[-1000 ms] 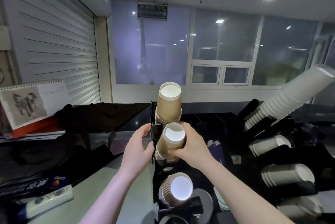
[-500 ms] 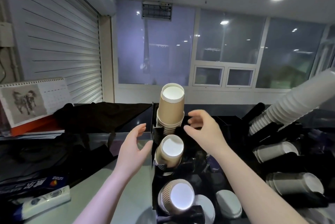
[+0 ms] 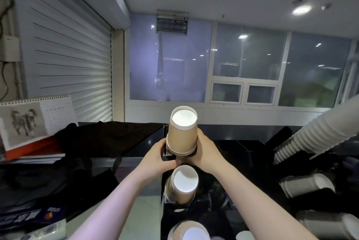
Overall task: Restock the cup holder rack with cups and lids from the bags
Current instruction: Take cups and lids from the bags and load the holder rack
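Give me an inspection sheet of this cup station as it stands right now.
Surface: grey counter, mostly covered.
Job's things: top kraft cup stack in the black rack; second kraft stack below it; ribbed cup at the bottom; white cup stacks to the right.
Clutter: desk calendar, black cloth, printed packet.
Grippers: left hand and right hand both grip the base of the top kraft stack.
Cables: dark wire down the left wall.
Surroundings: roller shutter, windows, ceiling lights.
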Demonstrator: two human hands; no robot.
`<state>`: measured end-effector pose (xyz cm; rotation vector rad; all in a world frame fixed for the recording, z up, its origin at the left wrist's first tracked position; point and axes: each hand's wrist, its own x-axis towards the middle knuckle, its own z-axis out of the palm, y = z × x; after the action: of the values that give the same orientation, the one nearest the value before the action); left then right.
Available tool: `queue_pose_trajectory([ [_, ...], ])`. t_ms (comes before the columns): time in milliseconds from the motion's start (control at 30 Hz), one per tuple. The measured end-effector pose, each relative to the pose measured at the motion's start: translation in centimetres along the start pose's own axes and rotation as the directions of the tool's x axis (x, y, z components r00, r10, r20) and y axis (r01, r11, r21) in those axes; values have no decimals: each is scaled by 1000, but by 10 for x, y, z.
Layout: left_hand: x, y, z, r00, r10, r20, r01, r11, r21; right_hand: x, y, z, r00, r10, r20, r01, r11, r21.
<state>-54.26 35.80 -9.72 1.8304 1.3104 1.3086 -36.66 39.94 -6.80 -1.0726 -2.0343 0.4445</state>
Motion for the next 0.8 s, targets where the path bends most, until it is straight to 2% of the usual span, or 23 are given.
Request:
queue_pose_trajectory([
  [133, 1, -3, 2, 1000, 9, -10, -9, 997, -73, 1, 8, 6, 999, 48, -21, -48, 998, 31],
  [467, 9, 8, -6, 990, 43, 131, -18, 982, -186, -3, 4, 8, 996, 71, -52, -64, 989, 135],
  [567, 8, 12, -10, 984, 34, 174, -1, 983, -183, -6, -2, 8, 995, 79, -58, -71, 989, 132],
  [667, 5, 19, -10, 976, 36, 216, 1, 985, -170, -6, -18, -1, 996, 31, -85, -26, 998, 51],
  [800, -1, 40, -11, 990, 119, 76, -110, 987, -116, -13, -42, -24, 997, -62, -43, 68, 988, 142],
])
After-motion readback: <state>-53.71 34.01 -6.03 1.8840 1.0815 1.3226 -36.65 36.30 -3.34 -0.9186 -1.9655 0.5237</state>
